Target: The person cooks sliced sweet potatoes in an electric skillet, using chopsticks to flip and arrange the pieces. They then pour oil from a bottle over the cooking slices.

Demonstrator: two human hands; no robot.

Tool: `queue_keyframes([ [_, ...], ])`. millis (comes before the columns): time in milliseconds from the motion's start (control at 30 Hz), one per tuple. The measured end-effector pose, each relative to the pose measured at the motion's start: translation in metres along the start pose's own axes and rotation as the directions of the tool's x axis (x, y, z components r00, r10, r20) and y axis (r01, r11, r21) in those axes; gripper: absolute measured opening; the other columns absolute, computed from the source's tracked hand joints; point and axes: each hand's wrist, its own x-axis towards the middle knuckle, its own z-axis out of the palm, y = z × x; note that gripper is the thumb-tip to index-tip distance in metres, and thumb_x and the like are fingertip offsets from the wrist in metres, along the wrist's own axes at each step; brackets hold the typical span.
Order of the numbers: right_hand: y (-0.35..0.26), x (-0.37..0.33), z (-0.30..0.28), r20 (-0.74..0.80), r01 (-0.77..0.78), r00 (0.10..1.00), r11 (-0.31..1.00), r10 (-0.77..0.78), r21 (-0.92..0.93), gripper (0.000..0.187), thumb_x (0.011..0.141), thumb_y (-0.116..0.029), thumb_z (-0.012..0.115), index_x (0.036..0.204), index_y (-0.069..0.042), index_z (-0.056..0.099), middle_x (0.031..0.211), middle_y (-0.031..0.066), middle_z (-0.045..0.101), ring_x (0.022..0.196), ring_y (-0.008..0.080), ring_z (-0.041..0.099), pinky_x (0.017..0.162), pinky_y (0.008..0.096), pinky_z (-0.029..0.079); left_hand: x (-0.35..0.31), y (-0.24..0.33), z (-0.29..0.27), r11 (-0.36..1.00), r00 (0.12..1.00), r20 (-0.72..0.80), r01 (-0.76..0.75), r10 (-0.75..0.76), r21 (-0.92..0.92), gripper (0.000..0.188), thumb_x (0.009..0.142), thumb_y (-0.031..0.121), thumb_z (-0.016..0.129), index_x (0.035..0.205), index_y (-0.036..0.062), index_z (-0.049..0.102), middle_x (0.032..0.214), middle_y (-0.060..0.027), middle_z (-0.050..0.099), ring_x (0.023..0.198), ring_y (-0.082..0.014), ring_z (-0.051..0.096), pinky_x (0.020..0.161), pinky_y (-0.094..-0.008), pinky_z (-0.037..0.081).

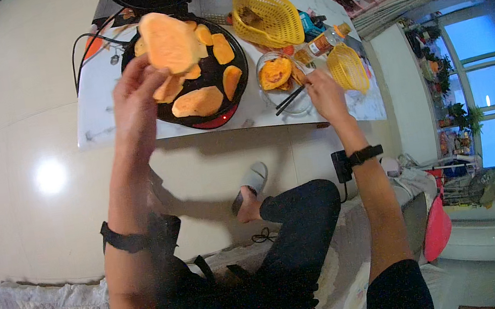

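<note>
Sweet potato slices, judging by the orange flesh, lie spread over the round black griddle (pixel 210 75) on the marble-patterned table (pixel 102 122). With the left hand (pixel 138 87) we pinch one broad slice (pixel 170 41) by its lower edge, thumb against fingers, raised above the griddle's left part. Whether it is being laid down or lifted is unclear to us.

Right hand (pixel 326 95): fingers closed at one end of the black chopsticks (pixel 289 101), beside the glass bowl (pixel 261 78).

Progress, as we read it: partway. In the bowl sit browned slices (pixel 276 73), which we take for a finished batch. On the griddle, pieces such as the long front slice (pixel 197 102) and the right-hand slice (pixel 232 81) show pale upper faces without browning, so this batch seems early; their undersides are hidden from us. Left to do, we judge: settle the held slice, then cook, turn and move the batch across. Part of the griddle is covered by our hand and the raised slice, so we make no full count.
</note>
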Motion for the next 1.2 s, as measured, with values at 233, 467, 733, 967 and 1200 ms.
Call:
queue_keyframes([
  [233, 0.022, -0.008, 0.069, 0.175, 0.089, 0.978, 0.984, -0.116, 0.157, 0.027, 0.079, -0.001, 0.060, 0.105, -0.011, 0.063, 0.104, 0.0117, 0.054, 0.096, 0.0329, 0.059, 0.078, 0.0426, 0.049, 0.007, 0.026, -0.014, 0.985, 0.974, -0.145, -0.174, 0.174, 0.016, 0.036, 0.086, 0.008, 0.063, 0.119, -0.0052, 0.055, 0.106, -0.0107, 0.064, 0.102, -0.0150, 0.059, 0.093, -0.0279, 0.043],
  [467, 0.026, -0.044, -0.043, -0.251, -0.080, 0.948, 0.911, 0.194, 0.405, 0.018, 0.093, -0.012, 0.047, 0.096, 0.000, 0.059, 0.099, 0.0113, 0.055, 0.094, 0.0249, 0.057, 0.082, 0.0367, 0.046, 0.017, 0.051, -0.050, 0.938, 0.906, -0.242, -0.333, 0.346, 0.092, 0.037, 0.085, 0.006, 0.065, 0.118, -0.0076, 0.056, 0.106, -0.0117, 0.063, 0.101, -0.0182, 0.060, 0.092, -0.0307, 0.045],
  [733, -0.102, -0.030, -0.052, 0.041, -0.016, 0.981, -0.133, 0.190, 0.991, 0.027, 0.099, -0.027, 0.050, 0.102, 0.000, 0.052, 0.096, 0.0134, 0.060, 0.082, 0.0263, 0.067, 0.074, 0.0359, 0.057, 0.016, 0.053, -0.051, 0.926, 0.878, -0.299, -0.369, 0.375, 0.079, 0.033, 0.085, 0.006, 0.063, 0.114, -0.0082, 0.057, 0.105, -0.0128, 0.062, 0.099, -0.0191, 0.061, 0.092, -0.0330, 0.047],
  [967, -0.161, 0.012, 0.000, 0.235, -0.149, 0.958, -0.412, 0.167, 0.899, 0.027, 0.095, -0.022, 0.057, 0.107, 0.003, 0.059, 0.092, 0.0138, 0.066, 0.080, 0.0227, 0.069, 0.072, 0.0325, 0.058, 0.016, 0.053, -0.055, 0.932, 0.884, -0.297, -0.341, 0.362, 0.122, 0.035, 0.084, 0.006, 0.064, 0.115, -0.0074, 0.057, 0.104, -0.0122, 0.063, 0.098, -0.0187, 0.062, 0.092, -0.0323, 0.047],
  [1200, -0.150, 0.010, 0.017, 0.254, -0.169, 0.951, -0.394, 0.174, 0.903, 0.027, 0.096, -0.023, 0.057, 0.104, 0.002, 0.059, 0.091, 0.0135, 0.066, 0.076, 0.0225, 0.068, 0.070, 0.0333, 0.058, 0.015, 0.051, -0.054, 0.926, 0.885, -0.279, -0.333, 0.372, 0.178, 0.035, 0.084, 0.007, 0.065, 0.116, -0.0060, 0.058, 0.101, -0.0122, 0.064, 0.096, -0.0187, 0.063, 0.092, -0.0318, 0.048],
])
